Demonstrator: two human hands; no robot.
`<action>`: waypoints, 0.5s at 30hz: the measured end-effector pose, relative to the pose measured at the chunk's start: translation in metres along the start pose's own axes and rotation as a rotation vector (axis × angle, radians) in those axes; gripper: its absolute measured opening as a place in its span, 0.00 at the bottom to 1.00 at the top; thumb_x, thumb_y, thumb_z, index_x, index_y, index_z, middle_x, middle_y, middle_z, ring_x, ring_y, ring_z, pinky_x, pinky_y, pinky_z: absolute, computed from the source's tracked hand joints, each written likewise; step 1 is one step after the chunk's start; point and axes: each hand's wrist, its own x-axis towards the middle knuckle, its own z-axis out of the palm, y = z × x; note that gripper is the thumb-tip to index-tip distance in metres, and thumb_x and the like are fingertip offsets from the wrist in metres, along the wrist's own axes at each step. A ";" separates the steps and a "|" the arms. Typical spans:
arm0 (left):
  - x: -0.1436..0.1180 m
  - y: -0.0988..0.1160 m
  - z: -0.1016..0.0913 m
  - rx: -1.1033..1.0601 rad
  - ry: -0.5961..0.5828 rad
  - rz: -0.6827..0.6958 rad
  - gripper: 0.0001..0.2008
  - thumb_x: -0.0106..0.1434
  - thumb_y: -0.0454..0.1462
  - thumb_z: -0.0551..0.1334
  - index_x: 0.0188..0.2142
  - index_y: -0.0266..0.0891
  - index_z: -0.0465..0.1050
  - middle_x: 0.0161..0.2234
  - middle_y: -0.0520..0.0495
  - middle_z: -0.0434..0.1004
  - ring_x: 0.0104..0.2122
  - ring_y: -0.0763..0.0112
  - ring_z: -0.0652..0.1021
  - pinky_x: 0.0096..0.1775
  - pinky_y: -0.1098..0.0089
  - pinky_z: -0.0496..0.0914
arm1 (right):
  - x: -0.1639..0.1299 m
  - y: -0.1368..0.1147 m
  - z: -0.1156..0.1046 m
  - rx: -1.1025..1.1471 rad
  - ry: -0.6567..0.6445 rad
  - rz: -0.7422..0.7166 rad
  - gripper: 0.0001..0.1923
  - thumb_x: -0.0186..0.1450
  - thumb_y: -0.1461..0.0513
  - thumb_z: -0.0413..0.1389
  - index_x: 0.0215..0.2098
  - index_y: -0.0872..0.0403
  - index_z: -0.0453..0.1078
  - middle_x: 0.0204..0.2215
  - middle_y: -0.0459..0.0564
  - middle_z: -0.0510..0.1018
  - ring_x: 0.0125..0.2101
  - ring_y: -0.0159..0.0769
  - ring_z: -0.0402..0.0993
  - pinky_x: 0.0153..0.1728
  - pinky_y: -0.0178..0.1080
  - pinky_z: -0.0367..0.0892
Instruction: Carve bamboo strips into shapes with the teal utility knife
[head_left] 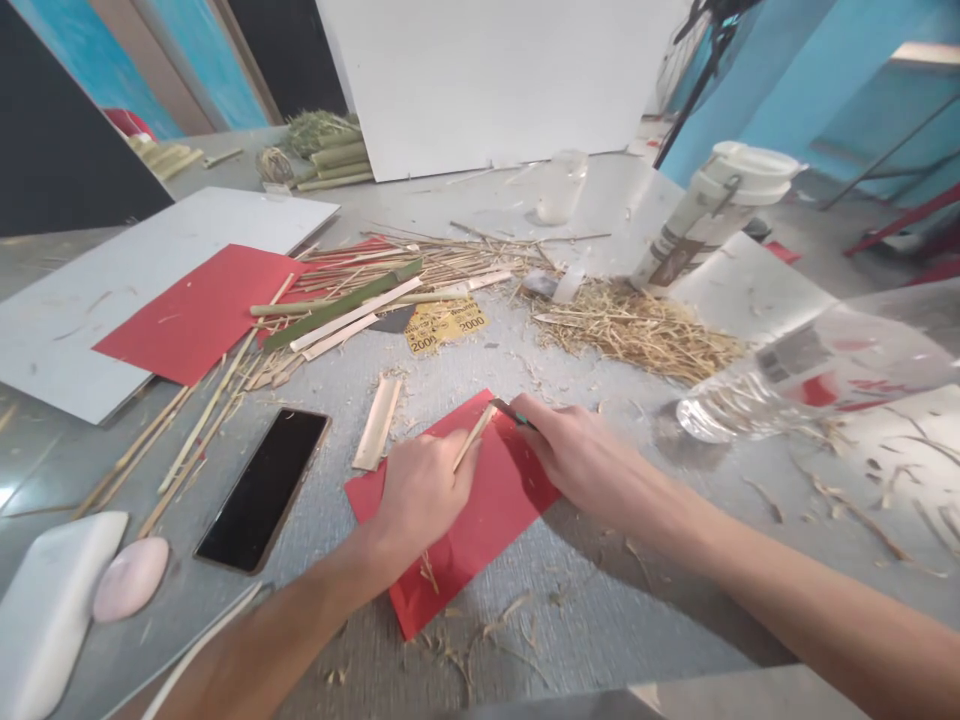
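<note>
My left hand (424, 482) is closed around a thin pale strip of straw or bamboo (475, 436) that slants up and away from it. In my right hand (574, 445) is a small knife (513, 412), its dark blade meeting the far end of the strip. Both hands are over a sheet of red paper (499, 525), with a few shavings on its near part. Just beyond my left hand lies a flat, pale piece of split bamboo (378, 424). The knife's handle is mostly hidden by my fingers.
Left of the paper lies a black phone (264, 488). Stalks and bamboo strips (352, 305) are heaped behind. A straw pile (637, 325), a clear plastic bottle (817, 375) and a lidded jar (712, 215) stand to the right. Shavings litter the table.
</note>
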 end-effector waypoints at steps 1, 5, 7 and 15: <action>0.000 0.000 0.000 0.001 0.005 0.006 0.23 0.79 0.43 0.50 0.29 0.40 0.72 0.25 0.44 0.79 0.25 0.63 0.76 0.29 0.63 0.52 | 0.001 0.000 -0.002 0.033 -0.004 0.000 0.09 0.77 0.61 0.43 0.44 0.51 0.64 0.22 0.42 0.63 0.23 0.33 0.56 0.27 0.39 0.48; 0.000 -0.001 0.002 -0.001 0.018 0.026 0.24 0.79 0.43 0.50 0.30 0.40 0.73 0.25 0.43 0.79 0.25 0.62 0.76 0.30 0.63 0.52 | 0.005 0.003 -0.008 0.147 -0.029 -0.016 0.12 0.80 0.56 0.44 0.44 0.50 0.66 0.25 0.45 0.69 0.26 0.35 0.62 0.30 0.39 0.53; 0.000 -0.002 0.002 -0.008 0.024 0.031 0.23 0.79 0.44 0.49 0.30 0.40 0.74 0.25 0.43 0.79 0.24 0.62 0.75 0.30 0.63 0.51 | 0.009 0.008 -0.010 0.217 -0.032 -0.033 0.11 0.79 0.55 0.47 0.44 0.50 0.67 0.29 0.47 0.74 0.30 0.36 0.66 0.33 0.39 0.56; 0.001 -0.006 0.006 -0.126 0.065 0.032 0.23 0.76 0.45 0.51 0.26 0.41 0.70 0.22 0.46 0.72 0.22 0.65 0.66 0.31 0.62 0.46 | 0.015 0.021 -0.011 0.794 -0.221 0.075 0.12 0.76 0.49 0.50 0.41 0.48 0.63 0.24 0.41 0.71 0.20 0.32 0.66 0.21 0.36 0.63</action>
